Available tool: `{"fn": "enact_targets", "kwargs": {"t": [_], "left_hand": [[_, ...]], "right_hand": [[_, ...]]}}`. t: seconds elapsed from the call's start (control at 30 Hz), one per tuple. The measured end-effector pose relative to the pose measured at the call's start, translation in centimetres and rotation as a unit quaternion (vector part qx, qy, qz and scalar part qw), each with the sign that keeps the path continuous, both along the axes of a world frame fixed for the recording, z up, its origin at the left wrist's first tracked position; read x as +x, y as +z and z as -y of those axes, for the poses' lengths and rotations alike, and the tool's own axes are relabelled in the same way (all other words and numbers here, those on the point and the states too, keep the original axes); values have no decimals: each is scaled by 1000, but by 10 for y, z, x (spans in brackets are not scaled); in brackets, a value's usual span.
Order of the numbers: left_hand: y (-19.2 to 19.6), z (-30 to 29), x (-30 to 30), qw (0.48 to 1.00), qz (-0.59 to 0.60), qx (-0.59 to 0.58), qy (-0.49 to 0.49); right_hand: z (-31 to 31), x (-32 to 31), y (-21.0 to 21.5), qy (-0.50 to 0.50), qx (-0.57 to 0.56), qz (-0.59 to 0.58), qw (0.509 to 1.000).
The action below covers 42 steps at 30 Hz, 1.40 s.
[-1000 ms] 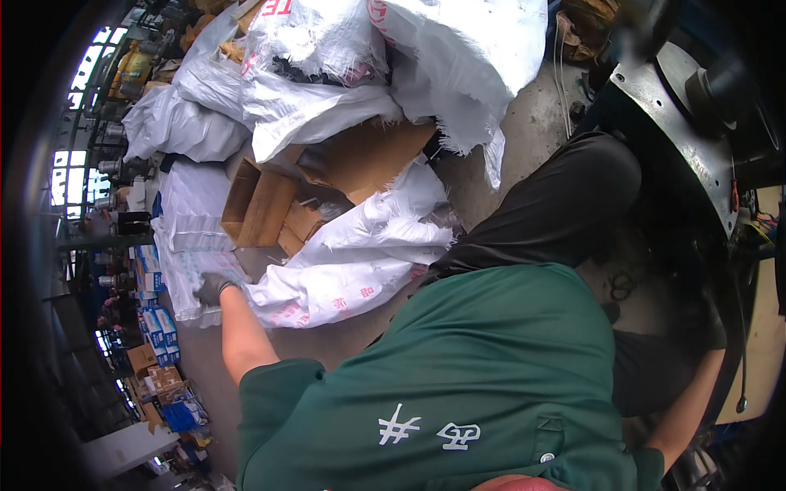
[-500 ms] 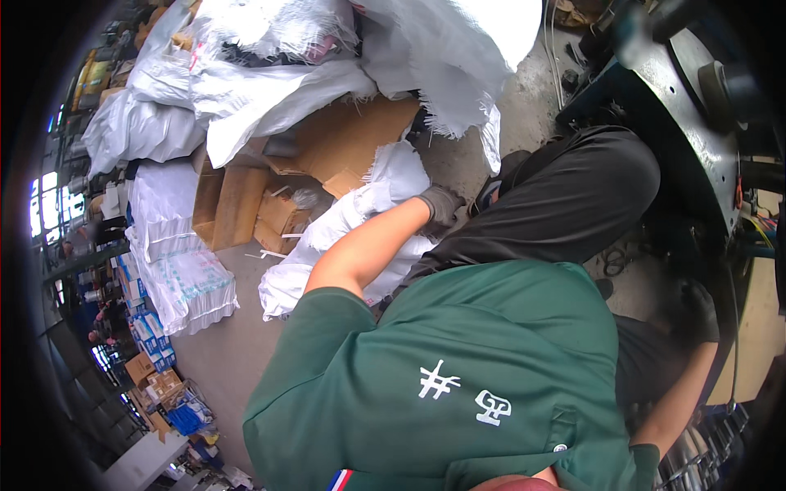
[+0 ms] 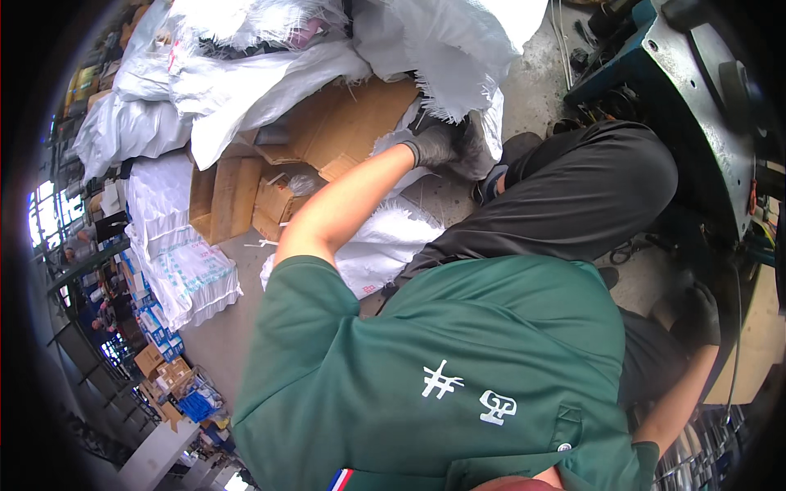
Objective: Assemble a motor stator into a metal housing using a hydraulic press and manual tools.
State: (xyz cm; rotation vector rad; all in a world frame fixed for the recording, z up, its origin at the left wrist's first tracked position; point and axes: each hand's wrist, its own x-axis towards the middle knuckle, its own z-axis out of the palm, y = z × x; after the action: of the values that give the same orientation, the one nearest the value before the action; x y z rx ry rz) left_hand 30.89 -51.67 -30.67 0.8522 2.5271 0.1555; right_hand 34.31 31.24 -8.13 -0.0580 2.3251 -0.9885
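Observation:
My left hand (image 3: 434, 146), in a dark grey glove, reaches under the frayed edge of a large white woven sack (image 3: 458, 61). Its fingers run into a greyish patch at the sack's hanging flap, too shadowed to show whether they grip it. Below that forearm another white woven sack (image 3: 385, 250) lies crumpled on the floor. Off to the right, my right hand (image 3: 700, 317), also dark-gloved, is beside my right leg and close to a dark machine frame. A blurred smudge covers its fingers, so what they touch stays hidden.
An open cardboard box (image 3: 225, 196) and a smaller carton (image 3: 274, 206) stand left of my left forearm. White wrapped packs (image 3: 192, 270) are stacked farther left. A metal machine (image 3: 700, 98) rises at the right, with cables on the floor nearby.
My left hand has moved up and away from the crumpled sack to the large sack's hanging flap. The lower sack now lies flatter. My right hand has barely moved.

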Motion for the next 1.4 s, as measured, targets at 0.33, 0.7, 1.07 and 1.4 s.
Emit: {"fn": "enact_targets", "kwargs": {"t": [0.33,0.7,1.07,1.4], "left_hand": [[-61,-59,-22,983,38,-145,102],[112,-40,-31,958,137,-154,199],[48,-2,-26,967,32,-227,108],[91,-51,-57,913,204,30,353]], "right_hand": [[24,-16,2,-127,-34,74,988],[16,15,27,-191,-42,74,978],[-21,14,8,-221,-63,84,970],[-15,10,11,-325,-101,124,932]]}}
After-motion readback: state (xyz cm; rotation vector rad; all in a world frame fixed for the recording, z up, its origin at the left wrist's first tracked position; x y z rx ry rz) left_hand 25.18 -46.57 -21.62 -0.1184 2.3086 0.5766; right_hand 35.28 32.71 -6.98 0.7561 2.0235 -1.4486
